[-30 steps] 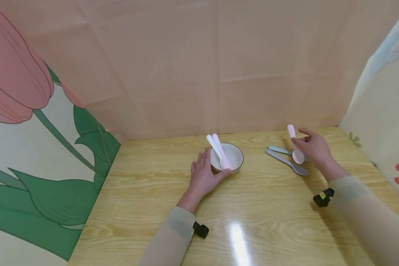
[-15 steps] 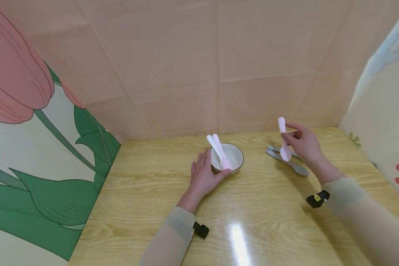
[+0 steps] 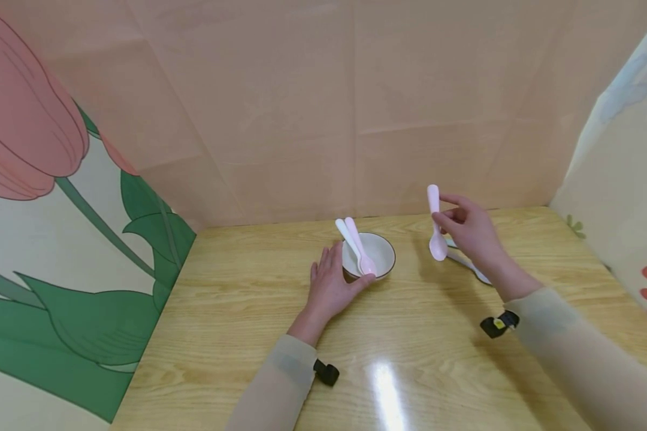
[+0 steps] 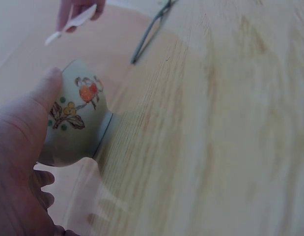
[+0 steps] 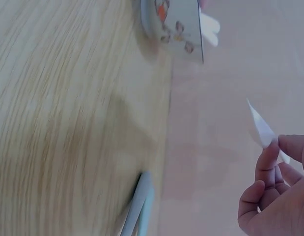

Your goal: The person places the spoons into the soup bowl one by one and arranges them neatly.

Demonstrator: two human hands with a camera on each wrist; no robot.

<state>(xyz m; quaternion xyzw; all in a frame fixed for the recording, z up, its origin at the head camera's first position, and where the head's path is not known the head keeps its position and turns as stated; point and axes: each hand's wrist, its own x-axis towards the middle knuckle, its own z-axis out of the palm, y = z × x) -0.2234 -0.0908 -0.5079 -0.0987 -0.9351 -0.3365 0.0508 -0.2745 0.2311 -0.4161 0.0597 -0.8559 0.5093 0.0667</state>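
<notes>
My left hand [image 3: 331,290] holds a small white bowl [image 3: 384,254] from its left side, thumb at the near rim and fingers at the far side. Fruit and leaves decorate the bowl's outer wall in the left wrist view. A white spoon [image 3: 342,230] and a pink spoon [image 3: 357,240] lean in it, handles up over the back rim. To the right, my right hand [image 3: 471,230] pinches another pink spoon [image 3: 434,203] by its handle, above the table and upright with the scoop down. Behind it, the grey spoon [image 3: 471,266] and a light blue piece of cutlery [image 3: 451,243] are partly hidden.
The wood-grain table [image 3: 237,335] carries the bowl near its back edge. A plain pinkish backdrop [image 3: 280,120] rises behind it. Printed flower panels stand at the left [image 3: 32,239] and right [image 3: 625,197].
My right hand has lifted the pink spoon and moved it left, away from the grey and light blue pieces, toward the bowl. The left hand and bowl have stayed put.
</notes>
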